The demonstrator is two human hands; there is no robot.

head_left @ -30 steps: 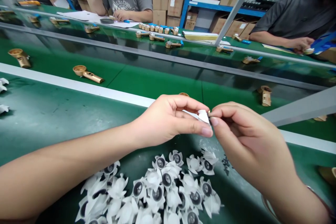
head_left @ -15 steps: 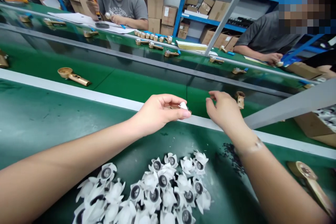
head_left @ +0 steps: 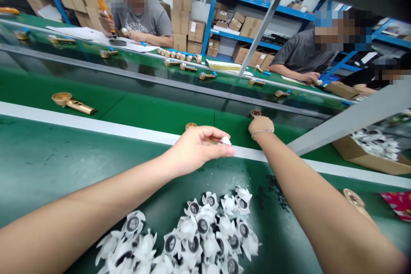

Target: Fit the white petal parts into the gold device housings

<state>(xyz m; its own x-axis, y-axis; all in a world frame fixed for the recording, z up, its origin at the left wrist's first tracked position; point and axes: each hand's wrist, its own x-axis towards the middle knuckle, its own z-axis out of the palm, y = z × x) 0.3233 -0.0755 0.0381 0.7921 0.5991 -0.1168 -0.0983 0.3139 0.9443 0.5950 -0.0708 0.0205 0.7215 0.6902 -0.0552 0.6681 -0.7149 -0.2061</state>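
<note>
My left hand (head_left: 202, 149) is closed in a pinch over the near belt edge. Between its thumb and fingertips shows a small white piece (head_left: 226, 140), apparently a fan impeller, mostly covered. Behind that hand part of a gold fan shell (head_left: 192, 126) is visible. My right hand (head_left: 261, 126) stretches over the green belt, its back to me and its fingers hidden. It covers the handle of another gold fan shell (head_left: 256, 113), whose round head sticks out beyond it. Below my hands, a pile of white fan impellers (head_left: 203, 225) with dark round centres lies on the green table (head_left: 80, 171).
Another gold fan shell (head_left: 73, 102) lies on the belt at left. A slanted grey post (head_left: 346, 115) and a cardboard box (head_left: 369, 156) of white impellers are at right. Dark bits (head_left: 278, 190) lie beside my right forearm. Across the belt, people work among gold fan parts.
My right hand has reached farther forward onto the belt and now covers the gold shell's handle; that shell has shifted left. My left hand keeps its pinch. The view has turned right.
</note>
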